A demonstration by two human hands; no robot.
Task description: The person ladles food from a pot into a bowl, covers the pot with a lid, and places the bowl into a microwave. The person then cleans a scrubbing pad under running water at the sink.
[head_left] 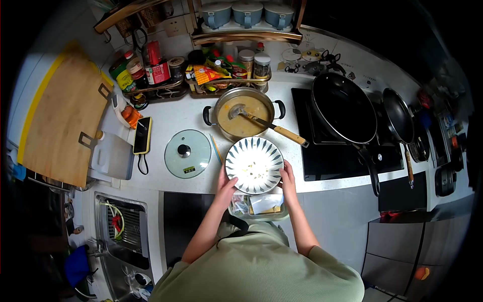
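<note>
Between my two hands is a white bowl (pixel 254 165) with dark leaf-like marks around its inside and small bits of food at the bottom. My left hand (pixel 225 185) grips its left rim, and my right hand (pixel 287 181) grips its right side. Just beyond the bowl stands a two-handled steel pot (pixel 219 105) of brownish soup, with a wooden-handled ladle (pixel 288 136) resting in it. To the left lies a round glass lid (pixel 188 166) with a dark knob, and chopsticks (pixel 216 148) lie between lid and bowl.
A black wok (pixel 344 108) and a smaller pan (pixel 398 116) sit at the right on the stove (pixel 322 168). A phone (pixel 143 135) lies left of the lid. Seasoning racks (pixel 229 82) line the back. A sink (pixel 126 199) is lower left; an open drawer (pixel 259 217) is below the bowl.
</note>
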